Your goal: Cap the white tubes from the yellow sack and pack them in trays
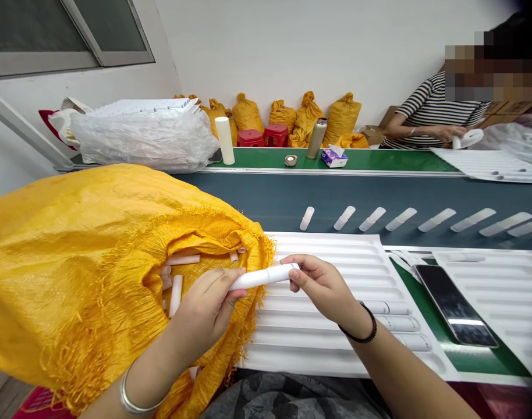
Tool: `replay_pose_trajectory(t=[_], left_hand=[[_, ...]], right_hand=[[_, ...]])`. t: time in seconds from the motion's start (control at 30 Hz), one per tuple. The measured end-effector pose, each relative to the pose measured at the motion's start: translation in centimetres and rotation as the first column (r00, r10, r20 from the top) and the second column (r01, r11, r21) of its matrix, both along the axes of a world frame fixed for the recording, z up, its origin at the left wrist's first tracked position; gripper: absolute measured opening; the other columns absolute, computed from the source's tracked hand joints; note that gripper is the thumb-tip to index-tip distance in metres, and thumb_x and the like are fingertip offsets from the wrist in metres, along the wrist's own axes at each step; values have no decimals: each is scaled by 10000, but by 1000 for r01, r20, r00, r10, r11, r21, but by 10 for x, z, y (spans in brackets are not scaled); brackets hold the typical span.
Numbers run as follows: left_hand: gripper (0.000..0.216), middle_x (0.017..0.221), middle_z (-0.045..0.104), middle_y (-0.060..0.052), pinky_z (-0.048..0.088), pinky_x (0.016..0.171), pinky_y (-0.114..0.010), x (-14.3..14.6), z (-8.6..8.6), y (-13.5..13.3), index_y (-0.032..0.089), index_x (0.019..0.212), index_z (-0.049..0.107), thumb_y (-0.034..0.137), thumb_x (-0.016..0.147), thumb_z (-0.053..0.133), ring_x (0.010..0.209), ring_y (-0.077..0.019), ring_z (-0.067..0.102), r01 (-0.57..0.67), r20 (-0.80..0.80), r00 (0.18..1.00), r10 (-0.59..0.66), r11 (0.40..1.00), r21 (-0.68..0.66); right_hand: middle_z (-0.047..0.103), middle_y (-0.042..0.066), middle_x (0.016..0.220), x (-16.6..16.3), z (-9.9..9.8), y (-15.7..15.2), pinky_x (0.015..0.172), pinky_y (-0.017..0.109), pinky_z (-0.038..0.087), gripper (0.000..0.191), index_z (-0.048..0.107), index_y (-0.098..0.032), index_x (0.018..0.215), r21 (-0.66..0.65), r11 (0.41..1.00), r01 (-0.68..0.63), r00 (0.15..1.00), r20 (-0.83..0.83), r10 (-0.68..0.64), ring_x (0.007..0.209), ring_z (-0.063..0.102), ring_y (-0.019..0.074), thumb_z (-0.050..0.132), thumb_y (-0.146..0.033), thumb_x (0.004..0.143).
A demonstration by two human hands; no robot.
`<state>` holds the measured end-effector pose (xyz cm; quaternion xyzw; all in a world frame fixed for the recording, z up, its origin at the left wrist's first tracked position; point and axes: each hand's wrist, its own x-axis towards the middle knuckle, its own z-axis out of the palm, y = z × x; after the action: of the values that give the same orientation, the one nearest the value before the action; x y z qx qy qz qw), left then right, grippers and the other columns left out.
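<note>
Both my hands are closed on a slim white capped tube (262,278), held almost level with a seam near its middle. My left hand (211,297) grips its left end, and my right hand (321,285) pinches the right end, where small dark print shows. Beside my left hand gapes a yellow woven sack (95,233) with a frayed mouth and several loose white tube pieces (176,295) inside. Under the held tube lies a white grooved tray (287,343). Several printed white tubes (397,323) rest in its right-hand grooves, partly hidden by my right forearm.
A phone (456,305) lies between this tray and another grooved tray (506,291). Beyond them, a dark conveyor belt (266,198) carries a row of white tubes (373,219). A flask (317,138) and tissue box (334,156) stand behind it. A co-worker (436,107) sits at far right.
</note>
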<state>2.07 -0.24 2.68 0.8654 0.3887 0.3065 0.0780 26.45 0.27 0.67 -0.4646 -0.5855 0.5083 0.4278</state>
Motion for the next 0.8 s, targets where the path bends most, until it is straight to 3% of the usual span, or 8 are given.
replay_pose_trajectory(t=[0.27,0.33,0.4,0.47,0.53,0.63,0.7,0.8], left_hand=[[211,962,668,-62,473,827,-254,5,-7,-4,138,1102,546,145,902,482,901,-160,616,-10,24,1000,11,1000,-24],[225,965,668,-55,475,829,-253,0,-12,-5,158,1124,538,156,911,466,905,-156,622,-5,8,1000,6,999,-41],[287,1014,668,-53,475,853,-273,-11,-19,-5,194,1209,501,208,925,459,940,-165,625,-14,-59,998,9,997,-81],[463,1160,636,-87,472,894,-335,-28,-28,-1,211,1358,378,323,920,477,1023,-209,612,-108,-163,983,85,985,-132],[677,1306,545,-165,452,937,-416,-49,-38,6,149,1451,232,438,893,483,1135,-286,561,-303,-289,924,249,940,-158],[713,1348,472,-268,416,967,-487,-77,-54,17,-2,1424,258,433,888,437,1192,-372,510,-576,-522,734,434,805,-140],[650,1373,430,-297,424,940,-508,-87,-63,23,-13,1395,314,388,891,407,1159,-393,534,-667,-669,606,430,733,-133],[551,1407,357,-328,464,864,-494,-85,-71,30,45,1329,419,358,876,417,1070,-385,600,-712,-770,522,367,685,-157]], right_hand=[[607,27,755,-14,-9,-4,600,252,487,321,609,-159,1049,-18,999,-43,999,-12,43,647,567,127,520,-422,889],[644,46,836,-16,-11,-2,654,263,485,296,632,-176,1063,30,986,-164,982,102,160,715,589,140,535,-397,891],[658,62,897,-17,-13,7,722,282,465,272,672,-195,1032,156,932,-327,907,328,263,801,592,166,617,-386,846],[652,57,882,-17,-16,24,732,278,437,240,698,-200,937,238,893,-383,798,572,190,815,578,177,707,-369,767],[637,37,829,-16,-19,52,685,259,420,206,680,-194,892,259,928,-268,714,700,11,760,568,165,703,-346,755],[642,44,891,-6,-26,105,712,262,424,218,616,-168,1026,262,965,5,623,754,-208,811,582,168,542,-295,865],[637,79,976,3,-32,138,776,292,434,243,589,-134,1076,243,963,112,566,781,-263,890,587,184,482,-268,904],[634,80,998,12,-45,170,817,349,468,243,603,-118,1027,139,974,182,496,842,-212,897,601,179,534,-318,906]])
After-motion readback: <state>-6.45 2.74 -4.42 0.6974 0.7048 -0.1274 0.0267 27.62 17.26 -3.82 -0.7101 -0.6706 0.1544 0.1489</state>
